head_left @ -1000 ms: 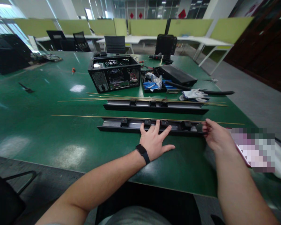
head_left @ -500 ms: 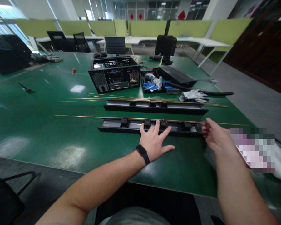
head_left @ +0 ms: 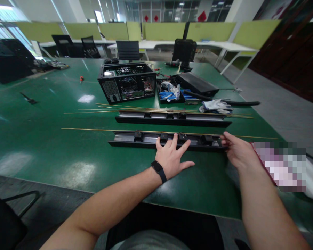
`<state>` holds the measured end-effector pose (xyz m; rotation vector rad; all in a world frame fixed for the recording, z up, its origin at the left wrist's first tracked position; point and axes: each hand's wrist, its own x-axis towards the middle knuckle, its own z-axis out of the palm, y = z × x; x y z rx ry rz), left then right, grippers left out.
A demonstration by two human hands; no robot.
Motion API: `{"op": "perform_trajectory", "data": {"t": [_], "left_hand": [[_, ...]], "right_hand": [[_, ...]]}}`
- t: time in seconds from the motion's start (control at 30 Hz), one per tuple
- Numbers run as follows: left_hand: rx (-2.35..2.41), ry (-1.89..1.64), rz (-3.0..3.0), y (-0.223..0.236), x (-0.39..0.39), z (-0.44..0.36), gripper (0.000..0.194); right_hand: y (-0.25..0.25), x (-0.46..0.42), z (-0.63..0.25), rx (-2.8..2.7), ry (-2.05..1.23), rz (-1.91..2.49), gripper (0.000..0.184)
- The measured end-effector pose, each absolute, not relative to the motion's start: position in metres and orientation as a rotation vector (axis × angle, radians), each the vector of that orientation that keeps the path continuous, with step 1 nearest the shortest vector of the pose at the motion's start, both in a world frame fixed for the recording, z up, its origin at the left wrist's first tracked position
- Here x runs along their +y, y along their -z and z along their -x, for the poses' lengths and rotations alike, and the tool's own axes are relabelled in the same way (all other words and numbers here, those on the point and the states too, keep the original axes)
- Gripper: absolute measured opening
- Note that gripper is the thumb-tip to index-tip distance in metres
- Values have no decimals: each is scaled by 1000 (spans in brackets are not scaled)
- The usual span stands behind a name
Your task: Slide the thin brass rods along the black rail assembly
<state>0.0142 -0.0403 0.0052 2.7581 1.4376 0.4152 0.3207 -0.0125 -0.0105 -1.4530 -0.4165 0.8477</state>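
Brass rod (head_left: 83, 129) runs along back edge of near black rail (head_left: 135, 144) on green table (head_left: 54, 146), extending past both ends. Left hand (head_left: 170, 156), fingers spread wide, lies over rail's middle. Right hand (head_left: 236, 147), fingers curled narrow, at rod near rail's right end; cannot tell whether pinching.

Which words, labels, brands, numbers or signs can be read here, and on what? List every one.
No text can be read.
Red diamond shapes in the background: too small and blurred.
Watch: dark screen, nothing legible.
Pixelated patch at the right: masked, unreadable.
Open computer case: any markings too small.
Nearest black rail: no lettering can be made out.
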Motion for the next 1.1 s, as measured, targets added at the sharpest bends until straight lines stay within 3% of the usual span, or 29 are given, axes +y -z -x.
{"op": "perform_trajectory", "data": {"t": [0.2,0.67,1.0,1.1], "left_hand": [[1427,-431,-2758,-5,-40,-14,81],[1446,-400,-2757,-7,-41,-13,82],[1433,-427,-2753,-6,-41,-14,82],[1429,-434,-2758,-6,-41,-14,81]], "right_hand": [[3,-14,-318,-325,-804,1424,19],[5,-14,-335,-309,-783,1454,25],[13,-14,-319,-517,-821,1492,45],[14,-15,-319,-544,-822,1490,42]]}}
